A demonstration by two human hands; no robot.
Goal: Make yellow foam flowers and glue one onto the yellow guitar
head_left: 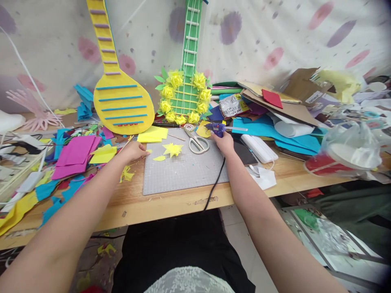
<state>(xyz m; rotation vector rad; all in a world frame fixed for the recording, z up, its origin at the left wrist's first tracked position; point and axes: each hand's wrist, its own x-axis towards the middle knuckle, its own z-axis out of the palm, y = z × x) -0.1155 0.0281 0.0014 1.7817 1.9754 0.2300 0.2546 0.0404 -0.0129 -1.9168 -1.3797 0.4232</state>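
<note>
My left hand is at the left edge of the grey cutting mat, its fingers pinched on a small yellow paper petal. My right hand grips a purple hot glue gun at the mat's back right; a clear glue stick sticks out of it, and a black cord runs over the table edge. Between the hands lie a yellow paper flower, a loose yellow petal, a thin wooden stick and a pair of scissors.
Behind the mat stand a yellow paper guitar and a green one ringed with yellow flowers. Coloured paper scraps crowd the left. On the right are a white power bank, stacked blue paper and a bagged red cup.
</note>
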